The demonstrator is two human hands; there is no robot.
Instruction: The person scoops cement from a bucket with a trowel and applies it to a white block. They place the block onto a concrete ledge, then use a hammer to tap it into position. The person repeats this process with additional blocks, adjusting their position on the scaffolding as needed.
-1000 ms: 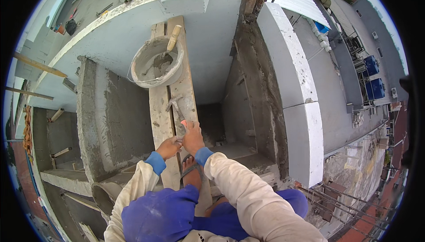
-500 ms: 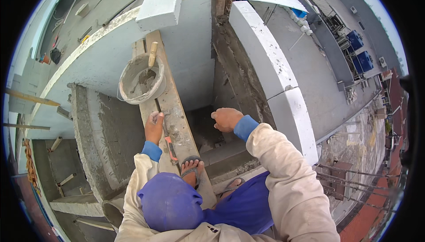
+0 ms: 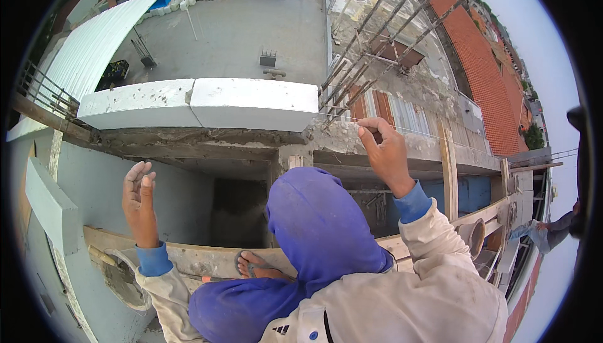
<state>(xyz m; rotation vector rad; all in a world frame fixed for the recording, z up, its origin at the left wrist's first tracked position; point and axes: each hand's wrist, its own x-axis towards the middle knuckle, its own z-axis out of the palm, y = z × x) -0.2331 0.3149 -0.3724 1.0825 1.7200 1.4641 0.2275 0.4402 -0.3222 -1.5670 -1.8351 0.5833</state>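
My right hand (image 3: pixel 384 155) is raised over the wall top, its thumb and forefinger pinched at a thin string (image 3: pixel 339 116). The string runs from the end of a white wall block (image 3: pixel 254 103) off to the right along the rough concrete. A second white block (image 3: pixel 135 103) sits end to end with the first, on the left. My left hand (image 3: pixel 141 202) is held up above the plank (image 3: pixel 188 259), fingers a little bent, thumb apart, nothing in it. Below it stands a mortar bucket (image 3: pixel 129 289) with a wooden tool handle (image 3: pixel 102 256) at its rim, partly hidden by my sleeve.
One sandalled foot (image 3: pixel 257 264) rests on the plank beside a deep opening (image 3: pixel 239 211). Steel rebars (image 3: pixel 370 35) jut out beyond the wall. An upright timber (image 3: pixel 448 173) and another bucket (image 3: pixel 472 237) stand to the right. Another person (image 3: pixel 556 230) is at the far right.
My view has swung to the right, toward the rebars and the string. My right hand has come up to the string. My left hand has lifted away from the red-handled tool on the plank.
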